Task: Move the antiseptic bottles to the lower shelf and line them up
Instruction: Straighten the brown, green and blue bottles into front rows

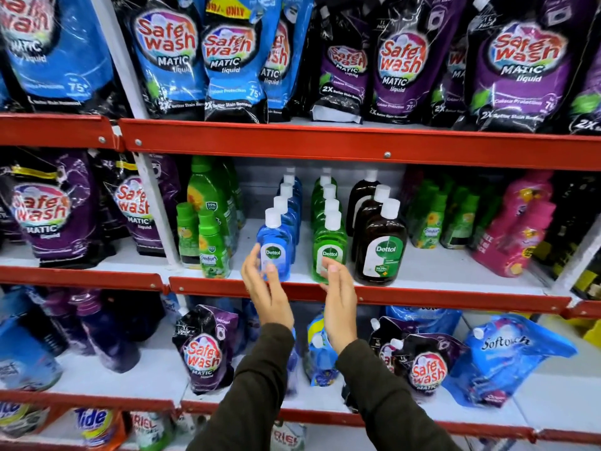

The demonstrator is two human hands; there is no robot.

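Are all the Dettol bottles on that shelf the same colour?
No: the front blue bottle heads one row, the green bottle another, and the brown bottle a third.

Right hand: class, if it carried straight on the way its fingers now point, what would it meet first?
The right hand points up and into the shelf, so it would most likely meet the front green Dettol bottle first. Its fingers already overlap the bottle's lower label, though whether they touch is unclear.
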